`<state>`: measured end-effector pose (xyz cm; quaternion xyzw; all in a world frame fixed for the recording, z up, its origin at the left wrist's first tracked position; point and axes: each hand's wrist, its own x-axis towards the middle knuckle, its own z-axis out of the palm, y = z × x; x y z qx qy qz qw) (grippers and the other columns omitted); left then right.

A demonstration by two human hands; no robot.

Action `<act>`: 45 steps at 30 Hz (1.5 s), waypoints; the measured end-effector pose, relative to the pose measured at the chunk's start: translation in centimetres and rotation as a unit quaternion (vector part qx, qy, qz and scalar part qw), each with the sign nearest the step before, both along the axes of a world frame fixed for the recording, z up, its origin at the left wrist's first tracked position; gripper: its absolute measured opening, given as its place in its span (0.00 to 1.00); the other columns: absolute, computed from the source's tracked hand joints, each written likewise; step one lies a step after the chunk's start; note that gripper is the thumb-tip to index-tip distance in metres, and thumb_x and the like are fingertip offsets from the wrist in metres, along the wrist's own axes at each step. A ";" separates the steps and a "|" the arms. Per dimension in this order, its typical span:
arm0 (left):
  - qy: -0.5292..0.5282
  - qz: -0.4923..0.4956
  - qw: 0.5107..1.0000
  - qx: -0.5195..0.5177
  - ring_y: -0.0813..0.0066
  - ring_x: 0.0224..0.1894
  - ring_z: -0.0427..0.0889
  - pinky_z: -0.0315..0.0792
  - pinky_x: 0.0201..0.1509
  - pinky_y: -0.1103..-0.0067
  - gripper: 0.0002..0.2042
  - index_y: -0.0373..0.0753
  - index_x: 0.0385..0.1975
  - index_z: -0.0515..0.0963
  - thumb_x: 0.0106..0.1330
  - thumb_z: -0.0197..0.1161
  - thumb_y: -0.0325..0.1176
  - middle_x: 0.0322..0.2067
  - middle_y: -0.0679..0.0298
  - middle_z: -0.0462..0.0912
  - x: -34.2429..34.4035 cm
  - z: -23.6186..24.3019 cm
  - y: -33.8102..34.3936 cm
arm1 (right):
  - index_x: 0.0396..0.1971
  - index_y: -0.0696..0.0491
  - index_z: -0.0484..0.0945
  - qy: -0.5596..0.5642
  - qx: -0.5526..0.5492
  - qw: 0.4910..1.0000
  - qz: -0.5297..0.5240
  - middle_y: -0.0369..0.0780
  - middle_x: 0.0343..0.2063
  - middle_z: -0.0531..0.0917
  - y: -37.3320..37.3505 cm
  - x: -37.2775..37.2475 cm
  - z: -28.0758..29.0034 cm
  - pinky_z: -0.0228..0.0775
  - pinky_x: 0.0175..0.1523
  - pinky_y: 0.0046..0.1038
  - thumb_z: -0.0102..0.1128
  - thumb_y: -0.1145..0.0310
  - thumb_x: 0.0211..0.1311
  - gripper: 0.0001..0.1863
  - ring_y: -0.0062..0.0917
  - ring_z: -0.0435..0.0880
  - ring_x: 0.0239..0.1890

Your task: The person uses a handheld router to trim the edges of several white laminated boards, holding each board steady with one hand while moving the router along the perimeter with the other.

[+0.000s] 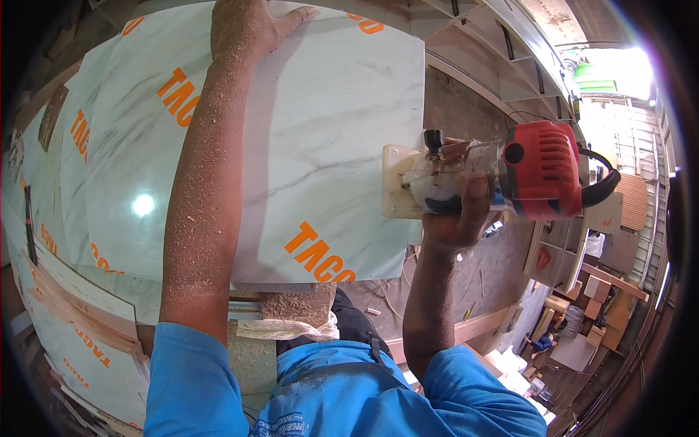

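A white, grey-veined marble-look panel (328, 109) with orange print lies in front of me. My left hand (251, 29) rests on its far part, thumb stretched out; the upper frame edge cuts off the other fingers. My right hand (466, 211) is wrapped round the body of a trim router (542, 171) with a red motor housing. The router lies sideways, its pale square base plate (399, 182) at the panel's right edge. The bit is hidden. Sawdust covers my left forearm (204, 189).
More marble-look panels (80, 342) are stacked at the left, with a dark slim tool (29, 222) on them. A dusty wooden block with a cloth strip (291, 328) is by my waist. White shelving frames (502, 51) stand far right; board offcuts (601, 291) lie at the right.
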<state>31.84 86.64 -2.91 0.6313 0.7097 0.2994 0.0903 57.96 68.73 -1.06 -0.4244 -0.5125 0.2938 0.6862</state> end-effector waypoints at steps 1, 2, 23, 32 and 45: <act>0.009 0.011 1.000 0.011 0.48 0.64 0.74 0.67 0.71 0.64 0.29 0.28 0.42 0.85 0.53 0.77 0.51 0.56 0.41 0.79 0.1 -0.3 0.2 | 0.41 0.68 0.77 -0.031 -0.016 0.999 -0.017 0.47 0.34 0.85 -0.2 0.0 0.1 0.79 0.50 0.38 0.63 0.67 0.60 0.18 0.34 0.85 0.38; 0.018 0.022 0.999 0.022 0.47 0.65 0.73 0.66 0.72 0.65 0.29 0.28 0.42 0.85 0.53 0.77 0.52 0.57 0.40 0.78 0.1 -0.5 0.3 | 0.40 0.68 0.77 -0.063 -0.033 0.997 -0.034 0.48 0.34 0.84 -0.3 0.0 0.2 0.79 0.49 0.38 0.63 0.67 0.60 0.18 0.34 0.85 0.38; 0.006 0.013 1.000 0.021 0.49 0.62 0.75 0.69 0.68 0.63 0.28 0.27 0.40 0.84 0.53 0.79 0.49 0.55 0.40 0.79 -0.2 -0.7 0.4 | 0.47 0.66 0.75 0.004 -0.020 0.999 -0.026 0.50 0.38 0.83 -0.2 -1.1 -0.8 0.76 0.53 0.39 0.61 0.62 0.58 0.24 0.37 0.84 0.41; 0.018 0.020 0.999 0.027 0.48 0.66 0.71 0.65 0.72 0.63 0.29 0.27 0.43 0.83 0.54 0.78 0.51 0.61 0.39 0.75 -0.1 -1.4 0.7 | 0.53 0.65 0.71 0.029 -0.042 0.996 0.068 0.50 0.47 0.79 -0.7 -0.3 -1.5 0.70 0.59 0.39 0.62 0.57 0.60 0.29 0.37 0.78 0.52; 0.025 0.028 0.999 0.027 0.51 0.62 0.75 0.68 0.69 0.65 0.29 0.29 0.45 0.83 0.53 0.79 0.49 0.53 0.46 0.80 -0.1 -1.4 0.8 | 0.49 0.65 0.71 -0.024 -0.017 1.000 0.001 0.48 0.38 0.77 -0.4 -1.1 -1.8 0.73 0.54 0.44 0.56 0.48 0.65 0.31 0.42 0.79 0.47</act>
